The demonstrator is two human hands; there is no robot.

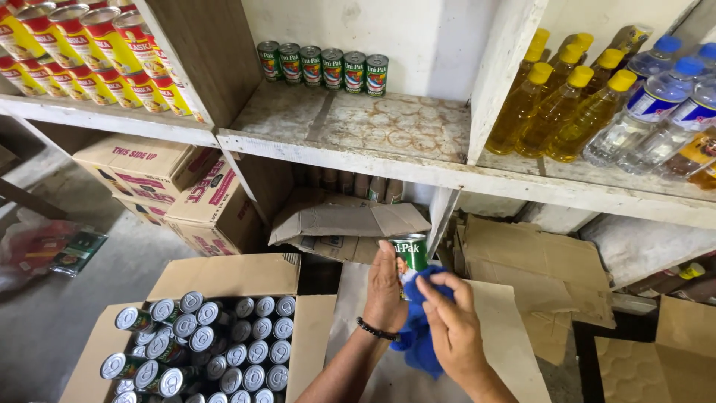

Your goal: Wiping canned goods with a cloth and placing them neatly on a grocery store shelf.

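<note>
My left hand (385,291), with a dark bead bracelet on the wrist, grips a green-labelled tin can (410,252) upright in front of me. My right hand (450,322) presses a blue cloth (419,336) against the can's lower side. Below left, an open cardboard box (231,277) holds several more cans (224,347) of the same kind, some lying on top of the others. On the shelf (373,134) above, a row of several matching cans (322,67) stands against the back wall.
Yellow-and-red cans (89,48) fill the upper left shelf. Bottles of yellow oil (556,104) and clear bottles with blue caps (664,101) stand on the right shelf. Printed cartons (171,186) and flattened cardboard (537,269) lie below the shelves.
</note>
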